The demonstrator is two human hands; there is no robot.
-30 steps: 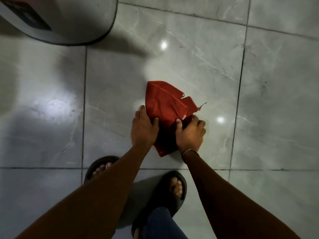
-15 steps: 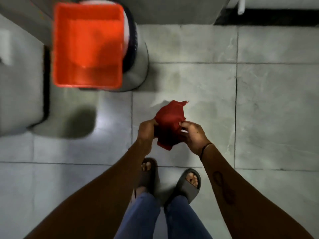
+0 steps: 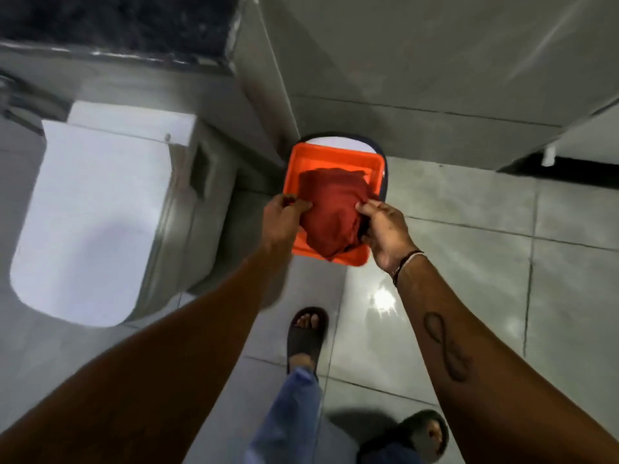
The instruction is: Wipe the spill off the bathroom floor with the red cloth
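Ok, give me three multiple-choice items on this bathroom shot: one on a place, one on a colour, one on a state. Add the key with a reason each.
1. Where is the crumpled red cloth?
A. flat on the floor
B. over the square orange plastic tub
C. on the toilet lid

2. What colour is the closed toilet lid?
A. white
B. black
C. orange

3. How is the cloth held?
A. left hand only
B. by neither hand
C. by both the left hand and the right hand

Key: 1 B, the tub's rim shows around the cloth; 2 A, the lid reads plainly white; 3 C, fingers of both hands pinch its opposite sides.
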